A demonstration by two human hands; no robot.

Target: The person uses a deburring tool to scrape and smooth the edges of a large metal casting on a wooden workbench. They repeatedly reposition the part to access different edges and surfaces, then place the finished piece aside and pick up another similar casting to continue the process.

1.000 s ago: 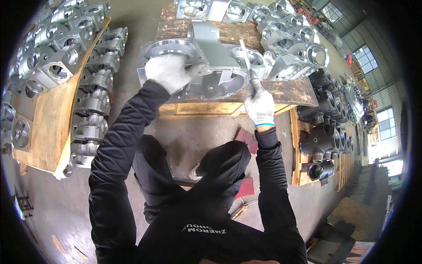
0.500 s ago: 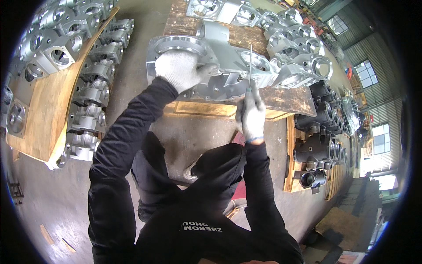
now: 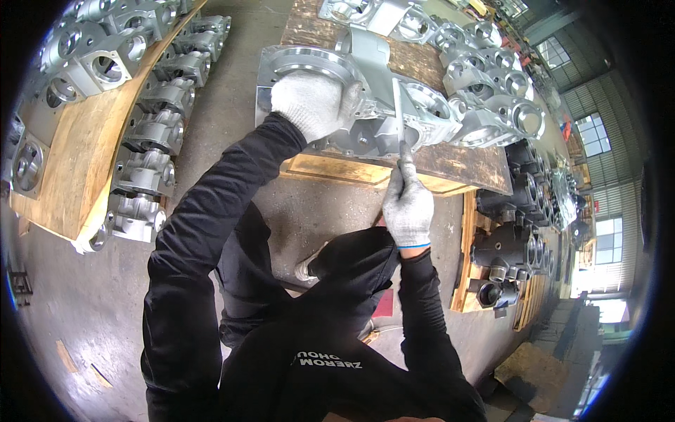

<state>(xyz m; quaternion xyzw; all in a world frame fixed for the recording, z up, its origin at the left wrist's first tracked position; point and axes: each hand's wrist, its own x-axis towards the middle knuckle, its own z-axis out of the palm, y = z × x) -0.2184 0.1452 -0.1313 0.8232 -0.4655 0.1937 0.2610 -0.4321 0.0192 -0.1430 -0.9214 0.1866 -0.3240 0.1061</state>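
Observation:
A large silver metal casting (image 3: 370,50) with round bores lies at the near edge of a worn wooden tabletop (image 3: 457,167). My left hand (image 3: 309,105), in a white knitted glove, is closed on the casting beside its largest bore, with the fingertips partly hidden. In my gloved right hand (image 3: 410,211) is a file (image 3: 399,109), its handle wrapped by the fingers. The file's flat blade points away from me and lies across the casting's near edge, by the smaller bore; whether it touches there I cannot tell.
More silver castings (image 3: 485,77) crowd the tabletop's right and far sides. Black castings (image 3: 503,250) stand on a wooden pallet at the right. To the left, a plywood board (image 3: 84,155) bears several castings, with others lined up along its edge.
My right hand has drawn back toward me with the file, whose flat face now shows more. My left hand stays on the casting. The whole view has shifted slightly.

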